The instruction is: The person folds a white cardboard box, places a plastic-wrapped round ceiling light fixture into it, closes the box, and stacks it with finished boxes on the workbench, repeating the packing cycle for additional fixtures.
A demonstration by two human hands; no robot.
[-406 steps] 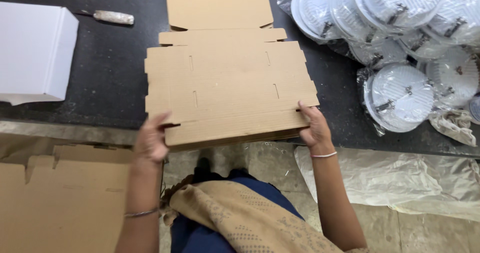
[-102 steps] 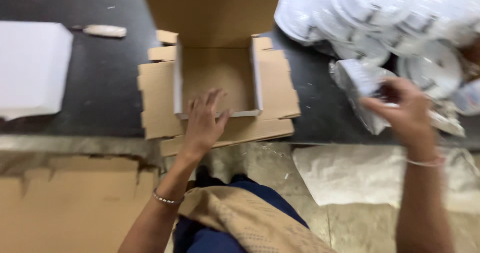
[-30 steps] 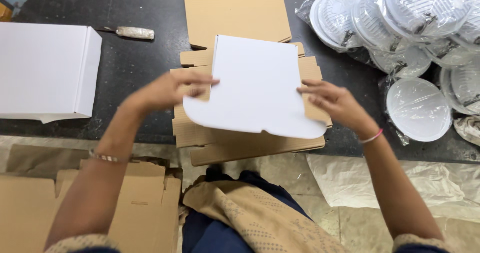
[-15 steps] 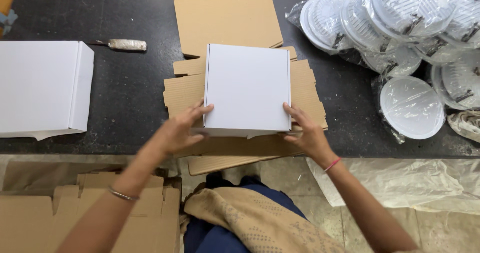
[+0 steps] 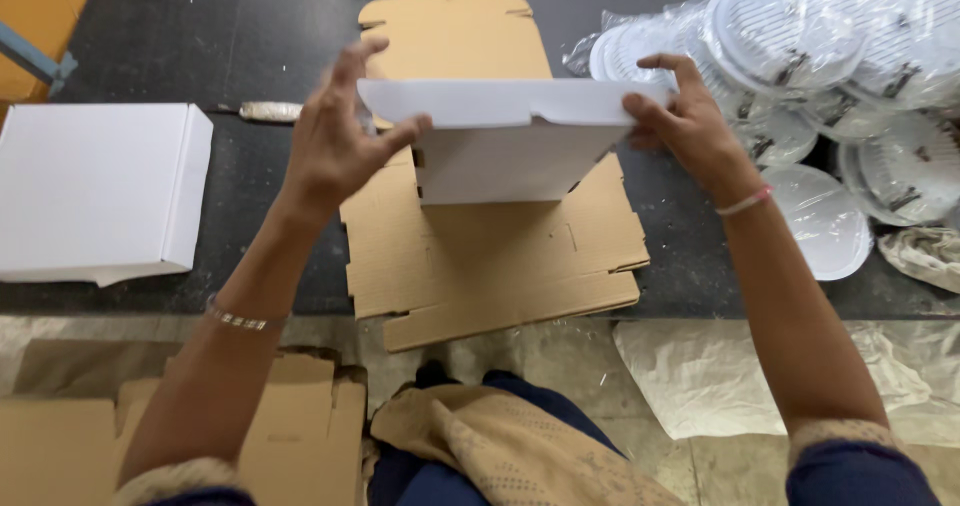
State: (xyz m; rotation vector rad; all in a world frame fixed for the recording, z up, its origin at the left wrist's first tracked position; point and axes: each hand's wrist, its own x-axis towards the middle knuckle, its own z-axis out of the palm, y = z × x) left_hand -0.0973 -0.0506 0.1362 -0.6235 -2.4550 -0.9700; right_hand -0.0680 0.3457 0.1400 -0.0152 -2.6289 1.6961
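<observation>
Off to the left on the dark worktop (image 5: pixel 250 26) sits a closed white box (image 5: pixel 95 191), with a small knife or scraper (image 5: pixel 268 112) lying just beyond its far corner. Flat brown cardboard blanks (image 5: pixel 500 256) are stacked in the middle, one poking out further back. The right side is a pile of round white discs in clear plastic wrap (image 5: pixel 800 56), overlapping each other. Down on the floor there's more cut cardboard (image 5: pixel 290 416) at left and a crumpled plastic sheet (image 5: pixel 720 376) at right.
</observation>
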